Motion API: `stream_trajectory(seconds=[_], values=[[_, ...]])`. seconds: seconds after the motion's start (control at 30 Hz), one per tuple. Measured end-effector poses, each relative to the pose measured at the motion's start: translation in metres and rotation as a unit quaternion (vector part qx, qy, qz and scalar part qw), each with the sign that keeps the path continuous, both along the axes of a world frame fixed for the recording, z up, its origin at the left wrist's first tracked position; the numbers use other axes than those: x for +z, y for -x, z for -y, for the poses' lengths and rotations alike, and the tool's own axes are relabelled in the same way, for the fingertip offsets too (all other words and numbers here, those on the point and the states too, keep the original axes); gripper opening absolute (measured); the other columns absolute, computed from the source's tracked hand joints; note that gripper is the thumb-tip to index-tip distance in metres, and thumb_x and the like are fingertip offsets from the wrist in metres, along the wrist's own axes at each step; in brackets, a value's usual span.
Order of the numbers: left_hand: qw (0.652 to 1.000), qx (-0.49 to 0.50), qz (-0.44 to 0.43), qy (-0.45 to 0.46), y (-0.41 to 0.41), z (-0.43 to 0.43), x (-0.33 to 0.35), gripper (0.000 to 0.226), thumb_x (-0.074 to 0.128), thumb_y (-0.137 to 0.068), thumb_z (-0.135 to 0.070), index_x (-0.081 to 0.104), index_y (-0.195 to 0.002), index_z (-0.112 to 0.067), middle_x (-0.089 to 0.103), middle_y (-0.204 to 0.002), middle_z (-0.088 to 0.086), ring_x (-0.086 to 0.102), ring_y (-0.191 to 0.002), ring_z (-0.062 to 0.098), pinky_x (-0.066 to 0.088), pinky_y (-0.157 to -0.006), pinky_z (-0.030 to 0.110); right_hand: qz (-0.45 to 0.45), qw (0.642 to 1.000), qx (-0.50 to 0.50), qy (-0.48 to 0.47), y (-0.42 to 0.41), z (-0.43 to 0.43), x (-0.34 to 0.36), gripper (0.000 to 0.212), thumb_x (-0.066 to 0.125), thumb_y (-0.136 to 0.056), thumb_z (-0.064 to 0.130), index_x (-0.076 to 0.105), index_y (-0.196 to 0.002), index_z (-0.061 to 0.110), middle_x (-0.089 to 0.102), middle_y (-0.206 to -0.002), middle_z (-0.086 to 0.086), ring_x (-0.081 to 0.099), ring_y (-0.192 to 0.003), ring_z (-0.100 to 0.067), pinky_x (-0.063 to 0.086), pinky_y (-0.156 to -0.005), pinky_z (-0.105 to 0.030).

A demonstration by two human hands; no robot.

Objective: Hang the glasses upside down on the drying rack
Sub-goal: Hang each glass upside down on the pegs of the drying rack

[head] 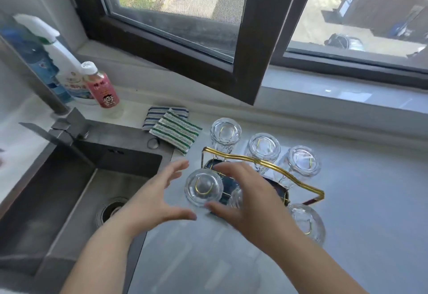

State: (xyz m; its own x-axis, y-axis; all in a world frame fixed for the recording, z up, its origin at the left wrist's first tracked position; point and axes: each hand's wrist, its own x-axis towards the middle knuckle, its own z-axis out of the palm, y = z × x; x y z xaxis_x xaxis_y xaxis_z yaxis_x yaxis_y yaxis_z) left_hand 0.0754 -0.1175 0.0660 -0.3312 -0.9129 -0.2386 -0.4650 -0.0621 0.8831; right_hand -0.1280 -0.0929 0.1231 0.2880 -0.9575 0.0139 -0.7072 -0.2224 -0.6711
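Observation:
A gold wire drying rack (pixel 273 166) with a dark base stands on the pale counter. Several clear glasses hang upside down on its prongs: three along the far side, the leftmost of them (pixel 225 134), one at the near left (pixel 203 188) and one at the near right (pixel 306 223). Another glass (pixel 236 198) is partly hidden under my right hand. My left hand (pixel 157 196) hovers just left of the near-left glass, fingers spread, holding nothing. My right hand (pixel 250 198) is spread over the rack's near side, fingertips beside that same glass, not gripping it.
A steel sink (pixel 69 191) with a faucet (pixel 58 129) lies to the left. Two striped cloths (pixel 176 129) lie behind the rack. Bottles, one of them pink (pixel 103 87), stand at the back left. An open window frame (pixel 254 62) overhangs the counter.

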Motion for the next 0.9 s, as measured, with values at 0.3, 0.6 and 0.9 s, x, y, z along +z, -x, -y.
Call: stream_trajectory(seconds=[0.3, 0.6, 0.9], values=[[0.998, 0.044, -0.020, 0.041, 0.019, -0.006, -0.014, 0.071, 0.086, -0.057, -0.027, 0.048, -0.114, -0.045, 0.057, -0.113, -0.035, 0.046, -0.110, -0.018, 0.031, -0.086, -0.004, -0.105, 0.993, -0.007, -0.060, -0.014, 0.011, -0.022, 0.089, 0.069, -0.070, 0.054, 0.023, -0.139, 0.025, 0.052, -0.134, 0.002, 0.041, -0.122, -0.022, 0.027, -0.104, -0.032], [0.998, 0.034, -0.032, 0.032, 0.018, -0.006, -0.006, 0.065, 0.082, -0.053, -0.039, 0.046, -0.103, -0.059, 0.049, -0.106, -0.052, 0.044, -0.102, -0.027, 0.031, -0.074, -0.009, -0.110, 0.993, -0.007, -0.046, -0.014, 0.015, -0.026, 0.084, 0.071, -0.067, 0.054, 0.027, -0.133, 0.026, 0.061, -0.121, 0.003, 0.051, -0.116, -0.018, 0.016, -0.113, -0.033], [0.995, -0.007, 0.069, 0.075, 0.019, -0.012, 0.011, 0.095, 0.082, -0.057, -0.042, 0.020, -0.127, -0.060, 0.026, -0.124, -0.047, 0.023, -0.111, -0.032, 0.026, -0.091, 0.007, -0.100, 0.993, -0.013, -0.069, 0.024, 0.004, -0.021, 0.087, 0.076, -0.064, 0.049, 0.030, -0.136, 0.034, 0.040, -0.142, 0.012, 0.036, -0.128, -0.010, 0.029, -0.100, -0.023]])
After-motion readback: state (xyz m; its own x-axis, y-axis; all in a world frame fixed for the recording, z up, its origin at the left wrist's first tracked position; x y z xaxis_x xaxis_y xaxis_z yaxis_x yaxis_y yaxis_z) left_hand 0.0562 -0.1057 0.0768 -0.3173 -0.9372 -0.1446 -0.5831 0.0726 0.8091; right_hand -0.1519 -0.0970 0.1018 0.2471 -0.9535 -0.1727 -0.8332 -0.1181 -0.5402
